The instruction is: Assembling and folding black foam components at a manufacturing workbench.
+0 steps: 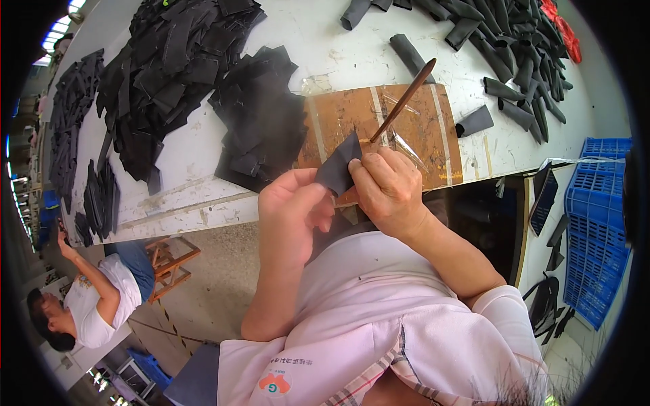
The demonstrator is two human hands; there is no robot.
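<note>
A small flat piece of black material [340,166] is held up between my hands, above the near edge of the table. My left hand [291,210] pinches its lower left corner between thumb and fingers. At its right edge, the closed fingers of my right hand [387,186] press against the piece. From that same hand a slim brown stick [405,100] slants up to the right; its lower end is hidden at the fingers. Beneath lies a worn brown cardboard sheet [338,108] with strips of clear tape.
Heaps of flat black pieces [172,68] cover the left of the white table [196,210]. Black rolled tubes [521,61] are piled at the far right, several nearer the cardboard. A blue plastic crate [596,223] stands right; a person [101,298] sits by a wooden stool [169,267] at left.
</note>
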